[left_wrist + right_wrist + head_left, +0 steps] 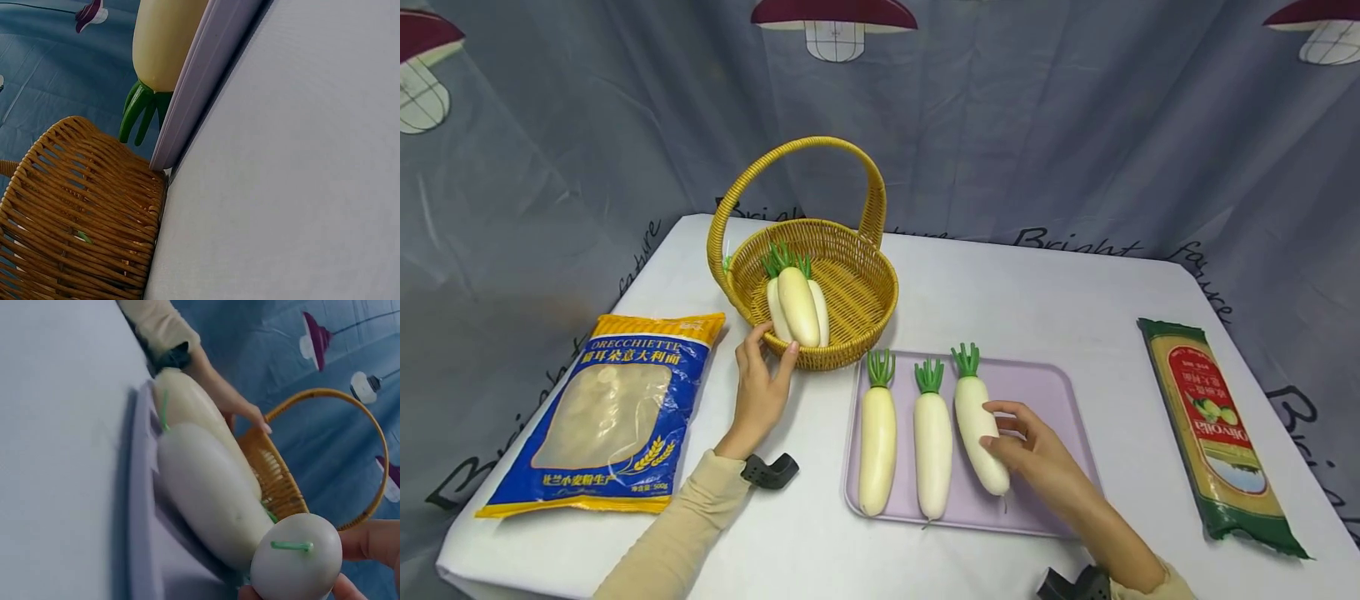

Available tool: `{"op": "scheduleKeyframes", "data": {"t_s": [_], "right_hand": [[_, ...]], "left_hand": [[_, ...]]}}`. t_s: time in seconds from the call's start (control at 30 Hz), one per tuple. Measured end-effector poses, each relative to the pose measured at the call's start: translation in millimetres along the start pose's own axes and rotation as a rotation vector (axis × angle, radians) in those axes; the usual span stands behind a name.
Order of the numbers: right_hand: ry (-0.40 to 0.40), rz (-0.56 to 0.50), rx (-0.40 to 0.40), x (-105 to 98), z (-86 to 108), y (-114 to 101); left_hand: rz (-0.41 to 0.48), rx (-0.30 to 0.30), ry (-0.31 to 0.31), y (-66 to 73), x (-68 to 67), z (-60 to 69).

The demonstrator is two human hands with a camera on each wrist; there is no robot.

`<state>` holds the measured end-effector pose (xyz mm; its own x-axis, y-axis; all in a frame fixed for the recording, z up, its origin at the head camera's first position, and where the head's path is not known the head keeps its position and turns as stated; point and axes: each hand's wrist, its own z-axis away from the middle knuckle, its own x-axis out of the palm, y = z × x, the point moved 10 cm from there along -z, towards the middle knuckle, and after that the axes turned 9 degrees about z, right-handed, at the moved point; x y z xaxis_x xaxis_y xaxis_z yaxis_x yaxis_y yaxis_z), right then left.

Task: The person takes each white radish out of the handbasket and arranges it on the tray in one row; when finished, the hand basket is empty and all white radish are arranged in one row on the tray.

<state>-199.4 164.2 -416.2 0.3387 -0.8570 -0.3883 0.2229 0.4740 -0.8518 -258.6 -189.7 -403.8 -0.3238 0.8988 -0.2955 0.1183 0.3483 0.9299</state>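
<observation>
Three white radishes with green tops lie on a lilac tray [1022, 525]: a left one [877, 450], a middle one [933, 454] and a right, tilted one [977, 429]. My right hand [1037, 454] grips that right radish between thumb and fingers; its rounded tip [297, 556] shows close up in the right wrist view. My left hand [763, 387] touches the near rim of the wicker basket [876, 321], thumb and fingers spread. Inside the basket several radishes [798, 307] lie together. In the left wrist view the basket [81, 206] appears without my hand.
A blue and yellow pasta bag [606, 408] lies at the table's left. On the right is a green-ended pasta packet [1221, 433]. The basket's tall handle [820, 143] arches above it. A grey curtain [1000, 125] hangs behind the white table [1000, 292].
</observation>
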Motion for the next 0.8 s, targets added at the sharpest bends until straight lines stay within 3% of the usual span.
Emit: {"op": "scheduleKeyframes", "data": {"t_s": [0.2,0.33,0.5,0.8], "right_hand": [[-0.025,0.006,-0.030,21,4.6,-1],[-0.023,0.084,-0.097,29,6.0,-8],[0.049,0.137,-0.152,26,7.1,-17],[0.092,0.139,-0.125,21,3.3,-14]], "left_hand": [[0.008,0.000,0.004,-0.3,0.2,-0.4],[0.012,-0.001,0.002,-0.2,0.8,-0.9],[0.013,-0.003,-0.001,0.1,1.0,-1.0],[0.014,-0.014,-0.007,-0.4,0.9,-0.5]]}}
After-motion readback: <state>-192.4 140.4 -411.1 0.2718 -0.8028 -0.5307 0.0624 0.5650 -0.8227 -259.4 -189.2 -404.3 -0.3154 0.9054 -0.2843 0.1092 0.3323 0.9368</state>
